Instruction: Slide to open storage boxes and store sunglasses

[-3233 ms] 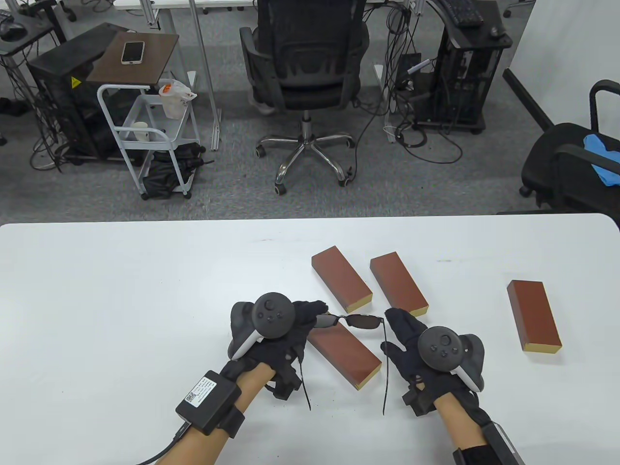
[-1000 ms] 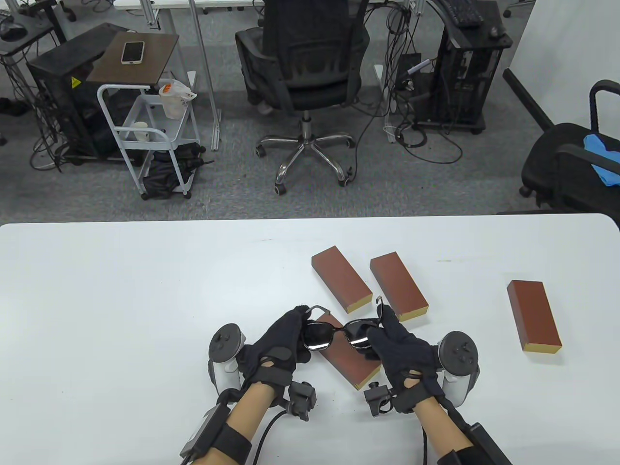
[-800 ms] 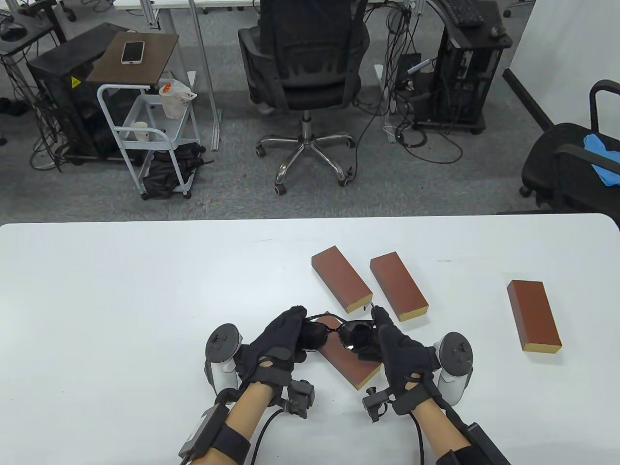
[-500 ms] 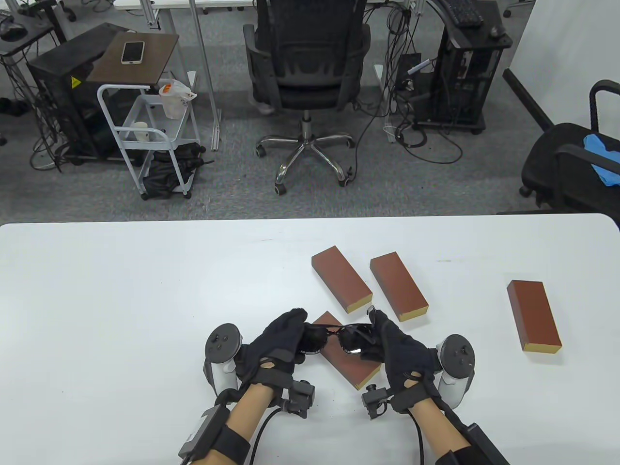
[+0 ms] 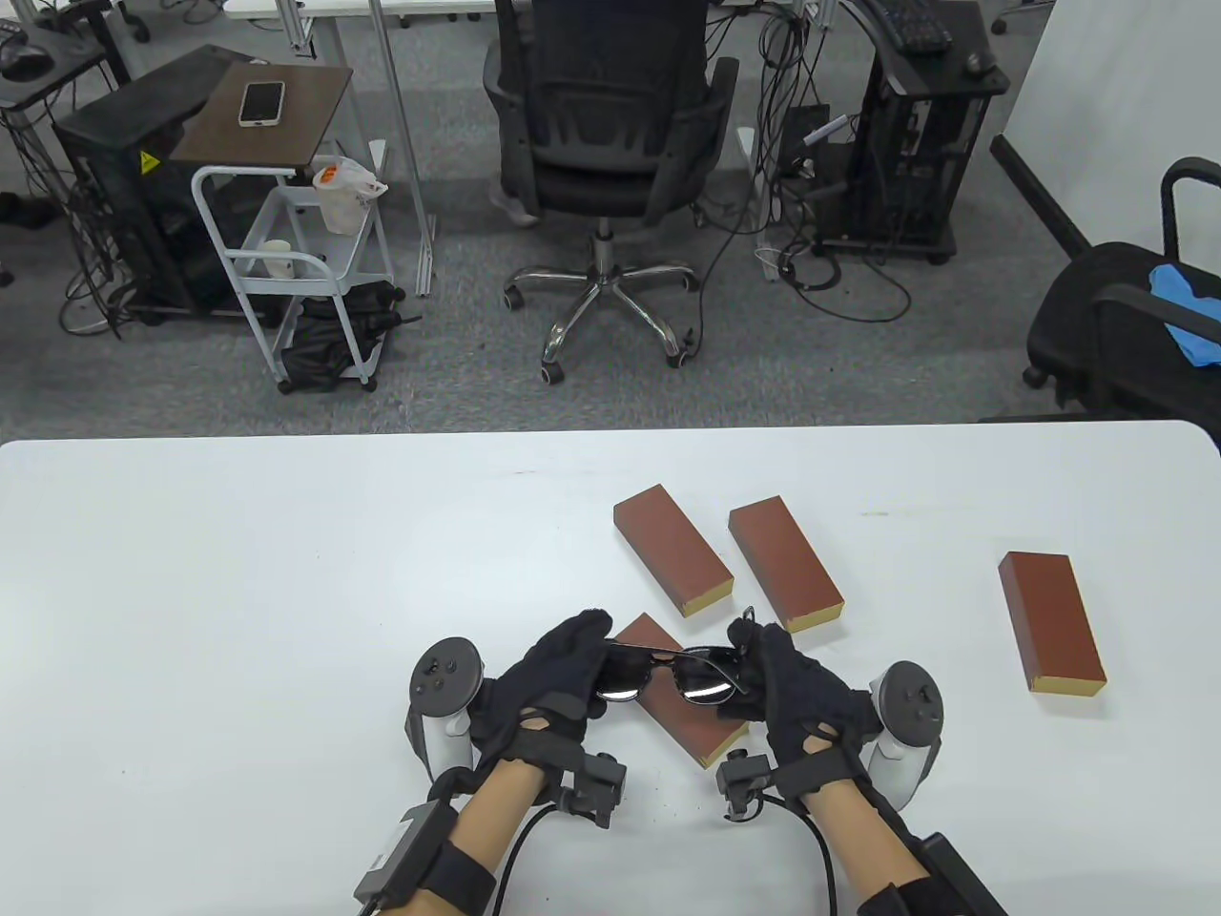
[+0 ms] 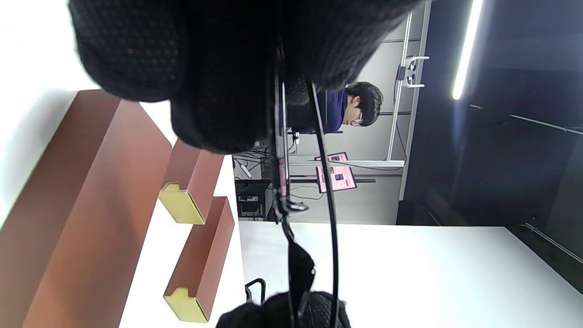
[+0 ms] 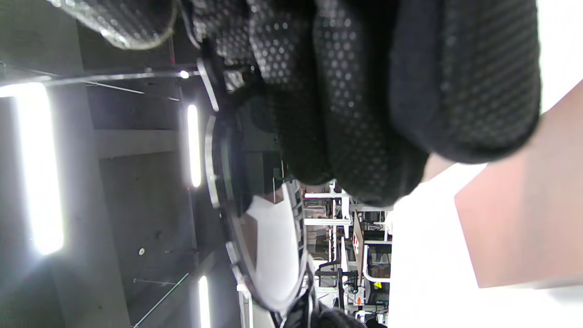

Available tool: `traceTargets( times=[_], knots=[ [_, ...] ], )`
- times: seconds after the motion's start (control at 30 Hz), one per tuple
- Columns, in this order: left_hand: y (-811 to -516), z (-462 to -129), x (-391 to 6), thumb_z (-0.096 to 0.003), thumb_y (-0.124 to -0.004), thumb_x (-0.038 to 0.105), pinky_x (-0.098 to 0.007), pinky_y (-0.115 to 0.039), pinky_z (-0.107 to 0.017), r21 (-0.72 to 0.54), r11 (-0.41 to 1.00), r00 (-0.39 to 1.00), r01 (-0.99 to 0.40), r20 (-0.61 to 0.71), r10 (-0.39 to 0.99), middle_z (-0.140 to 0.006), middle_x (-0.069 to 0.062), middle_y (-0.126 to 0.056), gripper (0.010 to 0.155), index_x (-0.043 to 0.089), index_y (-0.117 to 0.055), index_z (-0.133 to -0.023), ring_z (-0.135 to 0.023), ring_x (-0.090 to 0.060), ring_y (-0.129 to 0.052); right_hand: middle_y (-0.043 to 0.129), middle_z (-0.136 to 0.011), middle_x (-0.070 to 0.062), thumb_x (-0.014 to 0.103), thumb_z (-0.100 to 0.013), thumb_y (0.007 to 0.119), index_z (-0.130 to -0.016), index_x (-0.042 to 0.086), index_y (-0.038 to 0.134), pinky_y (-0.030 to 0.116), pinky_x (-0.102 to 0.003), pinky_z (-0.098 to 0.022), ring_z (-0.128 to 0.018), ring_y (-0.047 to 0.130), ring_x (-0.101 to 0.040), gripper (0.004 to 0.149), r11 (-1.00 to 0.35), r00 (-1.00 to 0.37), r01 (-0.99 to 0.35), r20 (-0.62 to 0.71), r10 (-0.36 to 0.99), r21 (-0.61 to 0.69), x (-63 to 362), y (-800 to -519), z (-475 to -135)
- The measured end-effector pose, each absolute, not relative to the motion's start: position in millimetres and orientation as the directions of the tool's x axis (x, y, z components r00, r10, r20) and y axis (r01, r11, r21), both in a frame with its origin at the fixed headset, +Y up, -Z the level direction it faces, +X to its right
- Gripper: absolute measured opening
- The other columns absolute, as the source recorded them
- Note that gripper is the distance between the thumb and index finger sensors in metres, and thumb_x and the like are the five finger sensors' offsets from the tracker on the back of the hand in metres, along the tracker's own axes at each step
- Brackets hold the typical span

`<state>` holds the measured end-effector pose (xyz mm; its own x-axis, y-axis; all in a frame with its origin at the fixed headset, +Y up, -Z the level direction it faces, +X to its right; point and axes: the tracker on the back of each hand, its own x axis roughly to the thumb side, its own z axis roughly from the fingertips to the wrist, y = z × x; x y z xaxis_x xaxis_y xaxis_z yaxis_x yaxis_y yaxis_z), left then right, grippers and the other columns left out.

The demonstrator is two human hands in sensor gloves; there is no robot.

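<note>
Black sunglasses (image 5: 668,672) with folded temples hang just above the nearest brown storage box (image 5: 694,728). My left hand (image 5: 575,658) grips their left end and my right hand (image 5: 761,661) grips their right end, palms facing each other. In the left wrist view the sunglasses (image 6: 282,182) run edge-on down from my gloved fingers (image 6: 205,68). The right wrist view shows a lens (image 7: 255,228) below my curled fingers (image 7: 364,91) and the box (image 7: 524,218) at the right. The box is closed, its yellow end toward me.
Two more closed brown boxes (image 5: 672,549) (image 5: 784,563) lie just beyond my hands, and a fourth (image 5: 1049,620) sits far right. Bare white table (image 5: 238,592) stretches to the left. Office chairs and a cart stand past the far edge.
The temples, spread out 3.2 s ago, are now folded, and both hands have turned palms inward. Over the last second the glasses tilted and settled slightly lower over the box.
</note>
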<state>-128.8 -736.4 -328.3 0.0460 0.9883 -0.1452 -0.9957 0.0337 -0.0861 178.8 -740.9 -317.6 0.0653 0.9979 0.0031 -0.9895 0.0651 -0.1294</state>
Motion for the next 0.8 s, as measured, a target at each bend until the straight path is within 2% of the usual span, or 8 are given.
traceTargets(
  times=[0.2,0.43,0.8],
  knots=[
    [-740.5,-328.0,-122.3,-0.0512,-0.071,0.047,-0.048,-0.083,-0.050,-0.171,-0.083,-0.059,-0.982,-0.144,0.988,-0.093,-0.011,-0.087,0.058,0.022,-0.069,-0.103,-0.069,-0.028,-0.098,0.107,-0.052,-0.010,0.058,-0.039,0.073,-0.072,0.020,0.086,0.095,-0.039,-0.023,-0.036,0.110,-0.030,0.052,0.023,0.032,-0.984,-0.045,0.998,-0.174,183.5,-741.2,-316.1],
    [-741.8,-327.3,-113.7,-0.0509,-0.068,0.052,-0.051,-0.080,-0.053,-0.254,-0.134,-0.100,-0.958,-0.143,0.985,-0.098,-0.013,-0.082,0.063,0.020,-0.064,-0.105,-0.075,-0.032,-0.095,0.107,-0.050,-0.009,0.055,-0.037,0.078,-0.073,0.019,0.085,0.096,-0.038,-0.020,-0.033,0.111,-0.028,0.052,0.016,0.038,-0.973,-0.093,0.995,-0.229,190.9,-741.8,-315.2],
    [-744.4,-326.1,-106.2,-0.0509,-0.067,0.053,-0.052,-0.079,-0.055,-0.340,-0.167,-0.119,-0.925,-0.158,0.980,-0.101,-0.015,-0.079,0.066,0.018,-0.061,-0.106,-0.079,-0.034,-0.093,0.108,-0.046,-0.005,0.050,-0.033,0.085,-0.071,0.021,0.087,0.096,-0.035,-0.018,-0.029,0.111,-0.023,0.048,-0.104,-0.085,-0.956,-0.081,0.993,-0.274,200.5,-734.6,-316.8]
  ],
)
